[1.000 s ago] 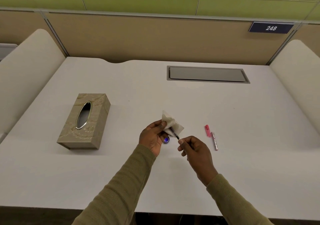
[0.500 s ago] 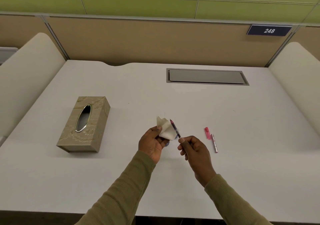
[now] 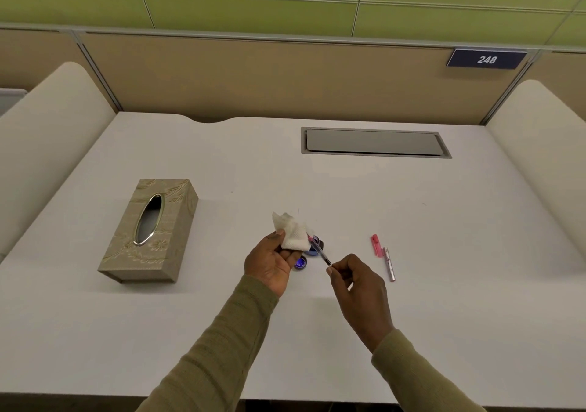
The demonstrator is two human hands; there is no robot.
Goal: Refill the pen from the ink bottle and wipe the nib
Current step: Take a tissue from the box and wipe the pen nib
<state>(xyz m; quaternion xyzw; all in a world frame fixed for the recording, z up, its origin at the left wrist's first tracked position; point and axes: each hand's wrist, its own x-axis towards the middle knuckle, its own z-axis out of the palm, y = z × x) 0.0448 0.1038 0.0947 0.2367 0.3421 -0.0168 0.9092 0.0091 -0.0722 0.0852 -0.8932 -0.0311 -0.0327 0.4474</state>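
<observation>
- Broad white desk (image 3: pixel 222 332), matte and smooth, walled by rounded cream side panels and a tan back partition; flat grey hatch (image 3: pixel 374 142) recessed near the far edge.
- Oblong tissue box (image 3: pixel 149 231) in woven beige cloth with raised leaf pattern, metal-rimmed oval slot on top, well left of the work.
- Left hand (image 3: pixel 272 261) closed round a crumpled white tissue (image 3: pixel 293 232), soft and quilted, pinched between thumb and fingers.
- Right hand (image 3: pixel 356 280) gripping the rear end of the pen section (image 3: pixel 318 251), a slim clear tube with a pink collar, tip up against the tissue's lower edge.
- Wiping step in hand, by the look of it; filling apparently done. Next move likely calls for a light pinch of tissue round the nib and a gentle draw or twist, without bending the tip.
- Dark ink bottle (image 3: pixel 317 246) on the desk just behind the pen, mostly hidden; open or not, cannot tell.
- Small round blue cap (image 3: pixel 300 263) beside the left palm.
- Pink pen cap (image 3: pixel 376 245) and silvery barrel (image 3: pixel 389 264) lying end to end, right of the hands.
</observation>
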